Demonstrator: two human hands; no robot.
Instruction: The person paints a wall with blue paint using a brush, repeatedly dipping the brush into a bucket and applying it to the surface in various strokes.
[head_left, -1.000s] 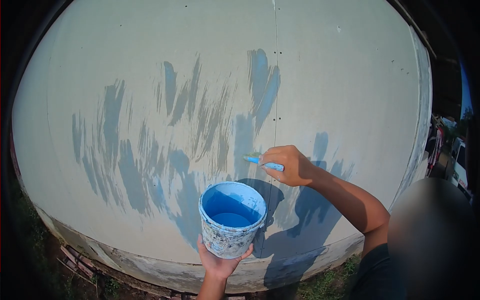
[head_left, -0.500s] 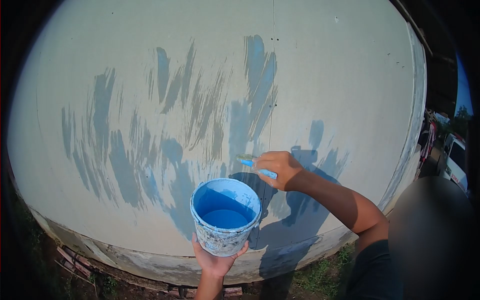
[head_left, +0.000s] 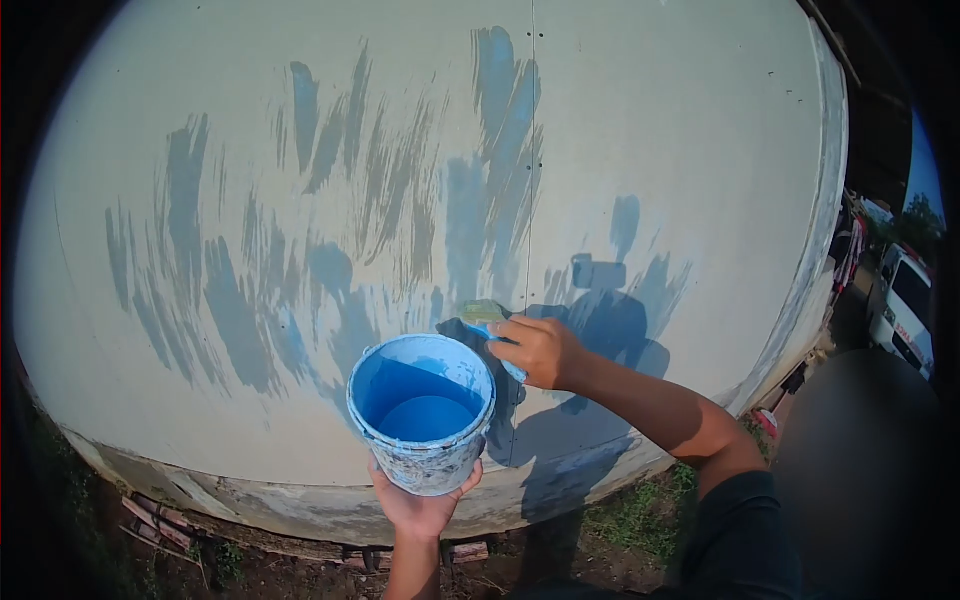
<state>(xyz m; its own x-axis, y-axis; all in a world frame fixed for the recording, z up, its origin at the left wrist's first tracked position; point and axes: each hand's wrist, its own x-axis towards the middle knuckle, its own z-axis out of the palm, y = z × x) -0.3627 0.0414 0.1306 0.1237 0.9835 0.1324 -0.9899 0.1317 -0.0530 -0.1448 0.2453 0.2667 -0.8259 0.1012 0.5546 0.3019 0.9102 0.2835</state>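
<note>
My left hand (head_left: 424, 512) grips a paint bucket (head_left: 430, 462) from underneath, fingers spread up its sides. The bucket is white, smeared with dried paint, and blue paint (head_left: 428, 418) lies in its lower part. In my right hand (head_left: 540, 350) is a paintbrush (head_left: 483, 314) with a blue handle, its bristles pointing up and to the left. The bristles overlap the wall just above the bucket's right rim. Ahead stands a pale panel wall (head_left: 680, 130) streaked with blue-grey brush strokes (head_left: 232, 320).
My shadow (head_left: 600, 325) falls on the wall right of the brush. A vertical seam with screw holes runs down the panel. Along the wall's foot lie bricks (head_left: 160, 520) and grass (head_left: 640, 520). A white vehicle (head_left: 903, 310) stands at the far right.
The brush has tilted more upright, showing its bristles more fully, and my right hand has moved slightly left and down. The bucket has shifted left and up. The wall sits higher in view.
</note>
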